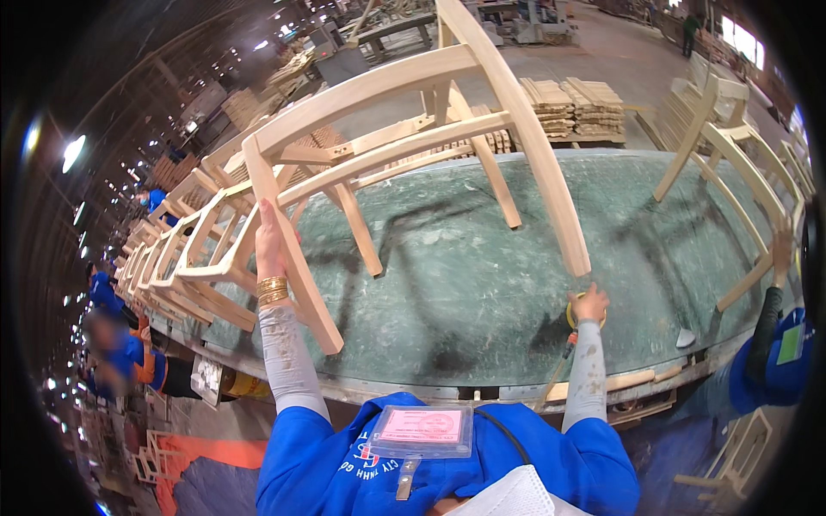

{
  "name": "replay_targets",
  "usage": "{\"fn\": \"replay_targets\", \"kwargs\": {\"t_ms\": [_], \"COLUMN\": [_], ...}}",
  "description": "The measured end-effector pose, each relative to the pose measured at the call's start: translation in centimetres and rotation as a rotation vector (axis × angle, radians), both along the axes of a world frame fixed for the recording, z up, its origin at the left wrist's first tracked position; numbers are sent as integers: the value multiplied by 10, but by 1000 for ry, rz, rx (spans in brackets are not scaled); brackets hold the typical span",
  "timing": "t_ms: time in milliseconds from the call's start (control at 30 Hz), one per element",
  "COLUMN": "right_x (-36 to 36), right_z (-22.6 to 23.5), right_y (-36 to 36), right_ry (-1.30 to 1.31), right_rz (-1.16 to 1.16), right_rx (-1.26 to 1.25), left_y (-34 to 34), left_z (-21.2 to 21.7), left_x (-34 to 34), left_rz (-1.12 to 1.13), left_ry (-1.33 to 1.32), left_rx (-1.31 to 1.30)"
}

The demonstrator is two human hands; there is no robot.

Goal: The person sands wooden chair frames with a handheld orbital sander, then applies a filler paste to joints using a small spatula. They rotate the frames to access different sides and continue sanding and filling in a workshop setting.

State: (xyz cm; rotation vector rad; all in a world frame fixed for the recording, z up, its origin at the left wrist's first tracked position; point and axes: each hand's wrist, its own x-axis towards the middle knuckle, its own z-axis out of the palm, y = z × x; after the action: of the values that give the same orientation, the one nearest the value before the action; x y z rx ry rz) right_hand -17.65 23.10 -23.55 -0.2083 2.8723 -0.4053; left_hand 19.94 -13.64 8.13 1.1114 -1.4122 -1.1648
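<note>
The bare wooden chair frame lies tipped on the green counter. The left hand has its fingers wrapped round one leg. The right hand closes over a yellow sander (mostly hidden), just beside another leg's end.

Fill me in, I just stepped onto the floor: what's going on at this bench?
A person in a blue jacket steadies an unfinished wooden chair frame tipped on the green workbench, left hand against one leg. Their right hand presses a yellow sanding tool on the bench beside another leg's end. More chair frames line the left edge. At right, a co-worker's hand holds a second chair.
</note>
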Motion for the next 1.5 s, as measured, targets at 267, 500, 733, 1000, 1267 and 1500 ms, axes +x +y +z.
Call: {"fn": "replay_targets", "kwargs": {"t_ms": [267,500,733,1000,1267,1500], "right_x": [15,-1,16,-24,-55,-76], "right_z": [19,24,182,401,446,457], "right_y": [11,34,47,-100,-136,-132], "right_ry": [102,8,528,978,795,883], "right_rz": [-246,-365,46,728,728,726], "right_rx": [-162,-396,-1070,-1053,-900,-910], "left_y": [4,3,10,27,43,53], "left_z": [5,11,-5,-21,-29,-27], "left_x": [-10,-23,3,3,11,4], "left_rz": [-44,-83,-29,-64,8,-13], "left_ry": [69,72,66,87,107,134], "left_rx": [-24,-37,-21,-46,-115,-126]}}
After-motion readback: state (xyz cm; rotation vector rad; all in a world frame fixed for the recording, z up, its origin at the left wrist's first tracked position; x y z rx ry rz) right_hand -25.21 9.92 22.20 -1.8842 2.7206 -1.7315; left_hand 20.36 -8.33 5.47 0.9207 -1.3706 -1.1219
